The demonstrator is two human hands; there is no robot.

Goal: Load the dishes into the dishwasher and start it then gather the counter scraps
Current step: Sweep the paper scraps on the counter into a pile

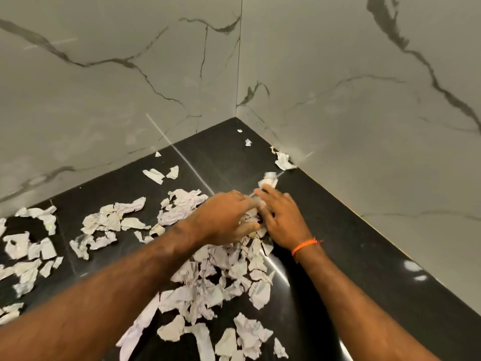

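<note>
because the scraps (208,277) lie scattered over the black counter (364,256), both hands work close together near its corner, where two marble walls (364,100) meet. the left hand (229,217) reaches in from the left with fingers bent down over a clump of paper, and the right hand (281,217) faces it from the other side, fingers partly curled; a white piece (268,181) shows at its fingertips, though motion blur hides whether it is pinched or only touched. the hands seem set as two walls of a scoop, so paper between them bunches into one heap rather than sliding away. an orange thread (304,246) circles the right wrist. the thickest drift of paper runs from under the hands toward the viewer; looser patches lie well apart to the left, and a few bits (283,160) sit against the right wall. no dishwasher is in view, so i judge the gathering step is in hand, with most paper not yet collected.
</note>
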